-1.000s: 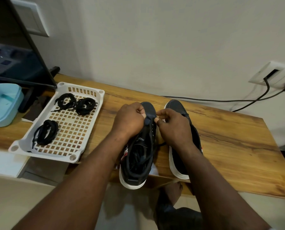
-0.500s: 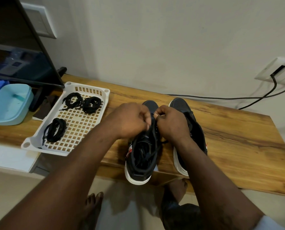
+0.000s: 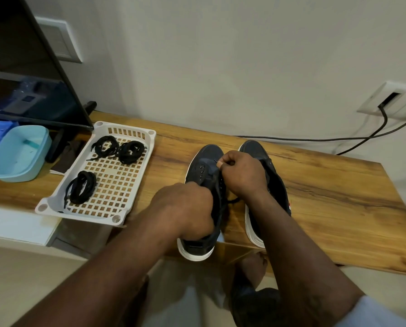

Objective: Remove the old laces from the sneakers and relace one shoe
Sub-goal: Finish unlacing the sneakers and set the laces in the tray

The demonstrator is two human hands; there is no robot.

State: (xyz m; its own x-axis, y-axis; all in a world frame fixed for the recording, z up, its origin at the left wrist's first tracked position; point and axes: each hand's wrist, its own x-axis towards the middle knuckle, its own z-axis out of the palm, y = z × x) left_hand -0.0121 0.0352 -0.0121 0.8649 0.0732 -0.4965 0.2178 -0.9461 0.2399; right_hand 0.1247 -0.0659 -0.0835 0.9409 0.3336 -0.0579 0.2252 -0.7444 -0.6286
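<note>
Two bare hands work on a dark sneaker [image 3: 205,165] at centre frame, its white heel overhanging the front edge of a wooden desk [image 3: 339,208]. Nearest the camera, the left hand [image 3: 185,208] is curled round the shoe's collar, bracing it. Just beyond, the right hand [image 3: 242,173] pinches the tip of a black lace [image 3: 222,204] at the toe-end eyelets. The second sneaker [image 3: 276,185] stands just beside it to the right, partly hidden by that wrist. Farther left, a white perforated tray [image 3: 136,197] holds three coiled black laces [image 3: 81,191]. A pale blue tub [image 3: 17,154] and a dark screen [image 3: 32,90] fill the upper left. A hard tug could drag the overhanging shoe off the desk, or the thin tip could slip from the pinch. Half a second earlier both hands met at the toe end; the left has since dropped back to the collar.
</note>
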